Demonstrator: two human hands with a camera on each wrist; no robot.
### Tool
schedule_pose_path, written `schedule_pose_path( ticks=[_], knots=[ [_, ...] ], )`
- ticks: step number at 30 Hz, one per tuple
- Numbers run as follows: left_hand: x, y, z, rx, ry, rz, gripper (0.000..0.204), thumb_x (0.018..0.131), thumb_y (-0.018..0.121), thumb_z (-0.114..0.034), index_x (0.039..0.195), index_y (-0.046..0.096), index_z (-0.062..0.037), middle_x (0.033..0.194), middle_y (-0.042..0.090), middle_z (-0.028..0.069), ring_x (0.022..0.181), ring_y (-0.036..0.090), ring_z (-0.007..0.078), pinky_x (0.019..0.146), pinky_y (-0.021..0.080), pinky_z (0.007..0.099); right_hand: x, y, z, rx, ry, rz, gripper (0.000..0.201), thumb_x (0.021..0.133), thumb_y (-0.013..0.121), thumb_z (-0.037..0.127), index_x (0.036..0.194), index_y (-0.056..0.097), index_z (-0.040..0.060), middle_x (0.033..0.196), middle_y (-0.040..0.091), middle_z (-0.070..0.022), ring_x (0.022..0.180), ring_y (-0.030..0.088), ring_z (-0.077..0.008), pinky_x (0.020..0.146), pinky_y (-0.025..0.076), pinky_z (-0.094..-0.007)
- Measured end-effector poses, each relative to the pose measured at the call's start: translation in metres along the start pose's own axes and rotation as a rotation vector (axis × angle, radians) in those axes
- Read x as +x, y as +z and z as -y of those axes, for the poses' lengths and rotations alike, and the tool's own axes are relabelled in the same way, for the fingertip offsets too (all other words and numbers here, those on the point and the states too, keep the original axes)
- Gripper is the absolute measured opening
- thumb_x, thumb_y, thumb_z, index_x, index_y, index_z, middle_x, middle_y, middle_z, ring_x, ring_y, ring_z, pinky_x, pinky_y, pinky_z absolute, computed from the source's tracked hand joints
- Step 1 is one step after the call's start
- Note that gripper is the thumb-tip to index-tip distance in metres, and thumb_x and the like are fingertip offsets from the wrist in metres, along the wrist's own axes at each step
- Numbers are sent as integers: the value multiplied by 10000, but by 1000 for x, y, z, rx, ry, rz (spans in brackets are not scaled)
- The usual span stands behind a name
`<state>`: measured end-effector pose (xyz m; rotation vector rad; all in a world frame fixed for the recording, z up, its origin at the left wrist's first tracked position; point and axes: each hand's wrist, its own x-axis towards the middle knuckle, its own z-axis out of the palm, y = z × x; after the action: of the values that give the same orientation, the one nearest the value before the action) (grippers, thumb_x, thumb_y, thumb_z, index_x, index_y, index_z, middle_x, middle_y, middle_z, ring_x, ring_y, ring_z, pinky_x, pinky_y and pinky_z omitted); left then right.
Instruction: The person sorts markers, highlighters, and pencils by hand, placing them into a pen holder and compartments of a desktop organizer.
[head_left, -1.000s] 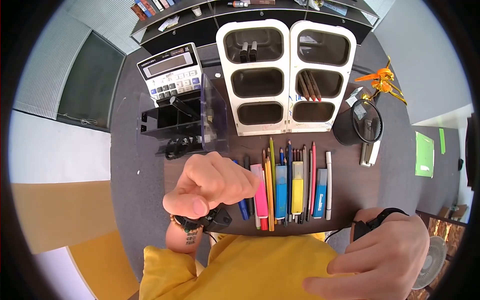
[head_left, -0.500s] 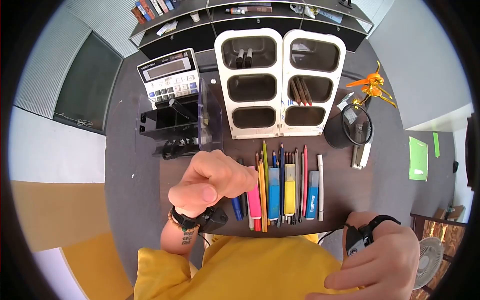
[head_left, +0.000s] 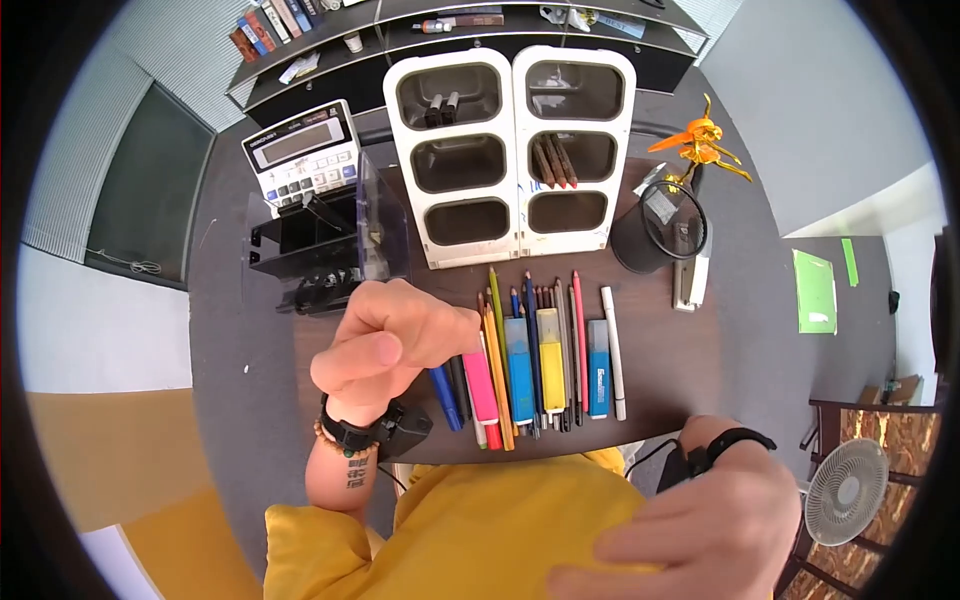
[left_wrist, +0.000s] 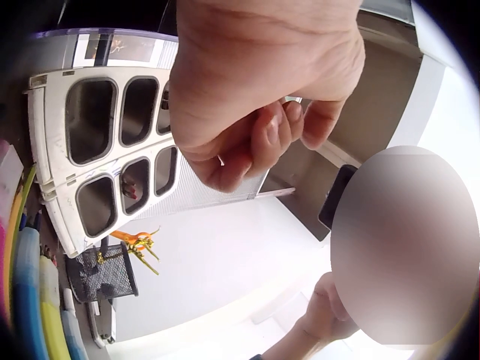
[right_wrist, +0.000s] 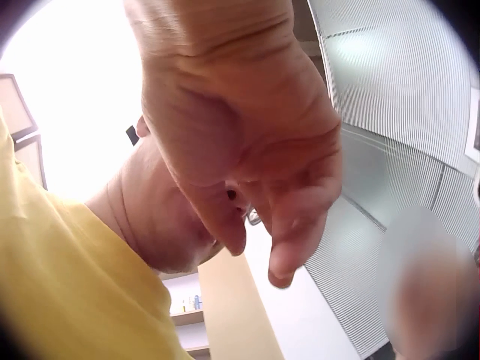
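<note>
My left hand [head_left: 392,338] hovers with curled fingers above the left end of a row of pencils, pens and highlighters; nothing shows in its grip in the left wrist view either. Nearest to it lie a pink highlighter [head_left: 480,388] and a blue marker [head_left: 446,399]. Farther right are blue [head_left: 519,375] and yellow [head_left: 551,370] highlighters and a white pen [head_left: 614,355]. Blurred, my right hand [head_left: 705,530] hangs empty before the yellow shirt, its fingers loosely extended. The white organizer [head_left: 463,131] behind the row holds dark red-tipped pencils [head_left: 556,163] and two black items [head_left: 442,108].
A calculator [head_left: 300,155] and a clear-sided holder [head_left: 372,235] stand at the back left. At the right are a mesh cup [head_left: 640,240], a stapler [head_left: 691,285] and an orange-gold ornament [head_left: 700,140]. Dark cables run off the desk's front edge.
The head view has shifted, so the desk and its objects appear farther left. Both hands also appear farther left; the left stays curled over the row and the right stays low and empty.
</note>
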<state>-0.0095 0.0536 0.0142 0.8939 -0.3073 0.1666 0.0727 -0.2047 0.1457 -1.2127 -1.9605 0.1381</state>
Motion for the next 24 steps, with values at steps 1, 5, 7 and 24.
schedule_pose_path(
  ticks=[1,5,7,24],
  knots=[
    [0,1,1,-25,22,-8,425,826,636,-201,588,292,-124,558,352,-4,548,269,173,596,224,369,-2,-4,4,2,9,2,457,733,759,137,1180,805,53,680,586,38,504,478,-59,410,363,-235],
    [-15,30,-16,262,176,-177,330,862,689,-137,672,419,-144,604,400,-27,547,321,159,600,268,359,-18,-26,24,1,337,-391,201,888,728,154,700,664,121,691,678,-2,546,525,-128,552,379,-290],
    [-35,50,-25,329,397,-178,209,850,783,-115,842,593,-200,698,509,-55,567,426,134,618,320,343,-43,-27,18,115,207,-515,211,880,768,186,692,677,158,667,678,20,515,527,-94,527,351,-249],
    [-108,84,-147,1093,576,-103,360,824,905,-346,1081,708,-190,1031,651,-29,875,540,117,723,406,318,-129,-27,52,90,-219,-884,151,788,836,123,747,691,123,661,657,-4,537,589,-103,495,396,-205]
  ],
)
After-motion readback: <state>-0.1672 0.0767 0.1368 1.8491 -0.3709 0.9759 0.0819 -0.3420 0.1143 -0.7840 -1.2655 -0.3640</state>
